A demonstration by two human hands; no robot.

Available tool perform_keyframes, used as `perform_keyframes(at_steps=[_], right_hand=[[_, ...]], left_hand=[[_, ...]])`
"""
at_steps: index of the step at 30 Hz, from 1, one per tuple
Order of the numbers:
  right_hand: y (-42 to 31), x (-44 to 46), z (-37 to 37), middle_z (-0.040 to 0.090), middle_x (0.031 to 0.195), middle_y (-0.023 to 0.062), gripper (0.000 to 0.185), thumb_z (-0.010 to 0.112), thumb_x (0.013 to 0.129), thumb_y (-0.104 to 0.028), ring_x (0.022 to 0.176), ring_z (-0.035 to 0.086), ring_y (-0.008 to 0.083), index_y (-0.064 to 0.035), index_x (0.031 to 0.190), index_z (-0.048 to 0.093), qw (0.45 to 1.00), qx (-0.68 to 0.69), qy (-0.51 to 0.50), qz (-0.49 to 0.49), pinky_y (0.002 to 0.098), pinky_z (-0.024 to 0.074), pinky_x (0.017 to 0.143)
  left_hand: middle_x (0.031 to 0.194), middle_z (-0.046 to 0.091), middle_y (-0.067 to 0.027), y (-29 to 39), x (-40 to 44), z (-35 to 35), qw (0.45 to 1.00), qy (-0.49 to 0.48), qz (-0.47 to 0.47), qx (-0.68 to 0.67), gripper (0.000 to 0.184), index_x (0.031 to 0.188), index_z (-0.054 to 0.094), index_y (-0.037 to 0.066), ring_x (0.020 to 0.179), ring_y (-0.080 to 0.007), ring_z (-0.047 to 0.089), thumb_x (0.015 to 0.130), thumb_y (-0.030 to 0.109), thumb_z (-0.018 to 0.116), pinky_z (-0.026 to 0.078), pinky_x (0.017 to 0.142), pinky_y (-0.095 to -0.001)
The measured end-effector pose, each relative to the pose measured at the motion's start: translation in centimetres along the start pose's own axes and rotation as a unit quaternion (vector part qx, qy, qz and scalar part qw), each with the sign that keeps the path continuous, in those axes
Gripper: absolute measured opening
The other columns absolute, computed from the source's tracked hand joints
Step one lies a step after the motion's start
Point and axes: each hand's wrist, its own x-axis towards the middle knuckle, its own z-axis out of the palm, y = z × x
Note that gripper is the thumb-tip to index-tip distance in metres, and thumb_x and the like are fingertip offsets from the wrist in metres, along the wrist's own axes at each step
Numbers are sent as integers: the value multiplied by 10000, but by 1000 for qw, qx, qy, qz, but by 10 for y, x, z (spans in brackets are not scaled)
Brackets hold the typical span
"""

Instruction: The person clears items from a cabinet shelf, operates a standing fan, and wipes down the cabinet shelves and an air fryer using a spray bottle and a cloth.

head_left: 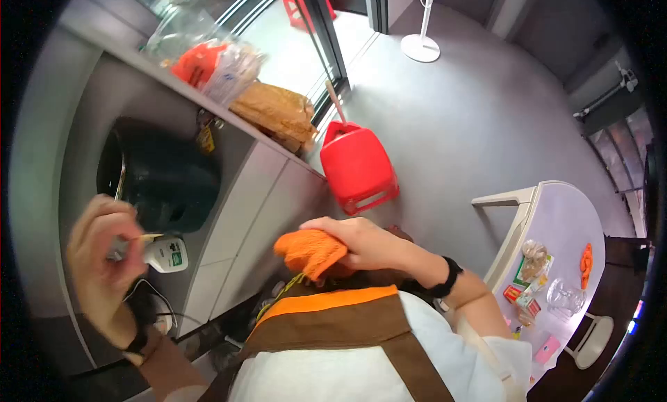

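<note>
Here, right hand [367, 243] clamped on orange cloth [310, 252]; left hand [96, 256] curled near white bottle [167, 255], grip unclear.

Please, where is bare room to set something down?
The white table looks bare at its far end, bordered by the brownish packet and orange item. The grey floor is open between the red container and the table. Crowded: the table's middle, with packets and a clear jar, and the ledge, with bags.

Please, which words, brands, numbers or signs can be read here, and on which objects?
No text is readable.
Green label on white bottle: too small, blurred.
Small packages on the table: any print too small.
Orange cloth: none visible.
</note>
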Motion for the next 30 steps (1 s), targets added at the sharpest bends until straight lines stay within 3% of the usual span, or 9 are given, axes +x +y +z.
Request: perform_keyframes(at_steps=[3,9,11,17,18,21,23,27,30], right_hand=[[18,-46,-46,626,1057,168,595,709,742,-125,964,618,342,-119,1270,435,993,-32,87,75,365,492,819],[40,-99,-96,622,1010,198,560,625,753,-44,948,600,383,-133,1269,428,961,-29,226,156,415,493,787],[51,-106,-107,618,1019,205,564,623,749,-39,957,595,389,-134,1271,429,954,-23,242,174,417,491,794],[75,-96,-144,606,1053,224,574,616,739,-20,1012,568,404,-133,1272,433,930,-20,269,251,417,487,813],[79,-93,-150,606,1058,224,575,606,738,-9,1019,565,404,-131,1273,433,923,-31,284,258,417,486,819],[99,-78,-171,606,1070,221,579,584,736,16,1035,564,398,-125,1277,434,907,-47,298,293,410,482,838],[114,-76,-182,608,1083,214,587,562,731,44,1051,568,385,-117,1280,435,887,-48,291,356,397,477,864],[174,-71,-209,629,1096,156,531,540,754,44,1079,597,247,-43,1269,447,879,1,265,396,333,459,898],[231,-74,-236,625,1108,159,554,529,742,46,1071,589,230,-30,1283,436,837,98,227,487,336,448,912]], left_hand=[[749,546,-85,10,63,67,992,-8,49,-118,185,765,523,10,610,-178,529,629,-65,623,427,535,-263],[722,569,-63,-9,154,206,960,-76,-3,-271,109,803,565,-5,597,-114,552,715,-34,623,457,557,-243],[700,580,-34,-26,174,267,938,-94,-90,-323,64,833,591,-8,618,-82,543,770,-4,601,453,570,-233],[664,536,18,-93,188,478,677,-159,-323,-642,88,772,597,28,598,-79,505,831,93,593,423,570,-208],[664,536,18,-98,180,510,671,-157,-331,-644,88,772,597,28,598,-79,505,831,93,593,423,570,-208],[683,546,6,-111,183,599,527,-55,-385,-755,93,783,588,30,593,-103,507,839,103,592,431,568,-215],[732,579,-24,-118,182,653,386,48,-502,-772,99,820,589,14,612,-124,528,847,110,587,446,566,-229],[776,601,-44,-148,194,749,301,127,-579,-747,112,868,592,12,632,-134,543,856,123,582,456,563,-241],[728,611,-30,-173,196,818,372,115,-613,-688,139,822,621,29,603,-119,553,854,159,581,442,532,-242]])
